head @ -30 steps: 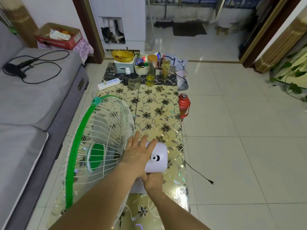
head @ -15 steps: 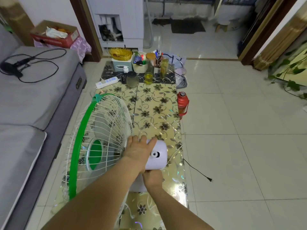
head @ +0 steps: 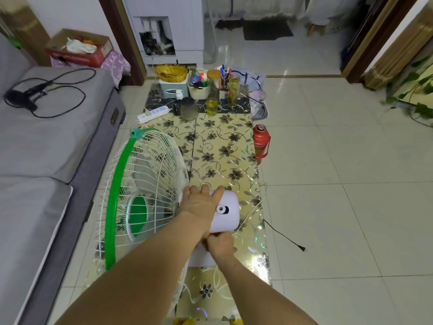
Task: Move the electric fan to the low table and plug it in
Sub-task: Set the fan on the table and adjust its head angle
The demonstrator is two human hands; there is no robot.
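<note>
The electric fan [head: 145, 195], with a white wire cage, green rim and white motor housing, is over the near half of the low table [head: 222, 151], facing left toward the sofa. My left hand [head: 199, 202] lies across the top of the motor housing. My right hand [head: 220, 245] grips the fan's white neck just below the housing. The fan's black cord hangs off the table's right edge, and its plug [head: 303, 249] lies on the tiled floor. A white power strip [head: 153, 114] rests at the table's far left.
Jars, a glass, a jug, a yellow basket and small bins crowd the table's far end [head: 206, 90]. A red thermos [head: 261, 143] stands on the floor by the table's right edge. A grey sofa [head: 46, 146] runs along the left. Open tiled floor lies to the right.
The fan and both hands have hardly shifted against the table. The view has tilted slightly, so the far end of the table sits a little higher in frame.
</note>
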